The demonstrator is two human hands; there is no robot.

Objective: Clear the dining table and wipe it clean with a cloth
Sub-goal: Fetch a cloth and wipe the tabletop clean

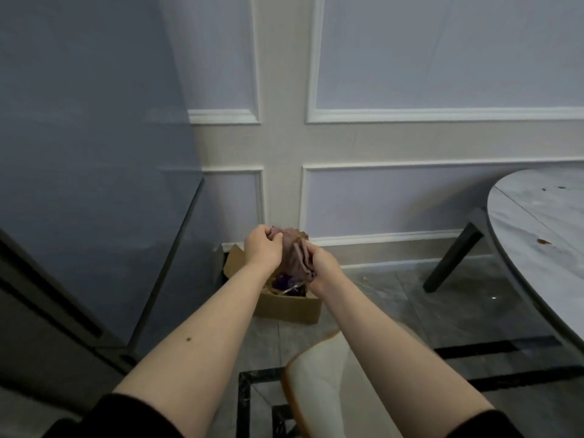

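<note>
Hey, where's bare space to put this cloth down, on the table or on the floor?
The table is mostly bare in the visible part, apart from a few small stains. The floor is open between the box and the chair leg. It is crowded under your hands: the left hand and right hand hold the cloth above the filled box.

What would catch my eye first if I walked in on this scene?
Most likely the two bare arms stretched out mid-frame, the left hand and right hand both gripping a crumpled brownish cloth above an open cardboard box on the floor by the wall. Next, at the right edge, the round marble table with small reddish-brown stains on its top.
</note>
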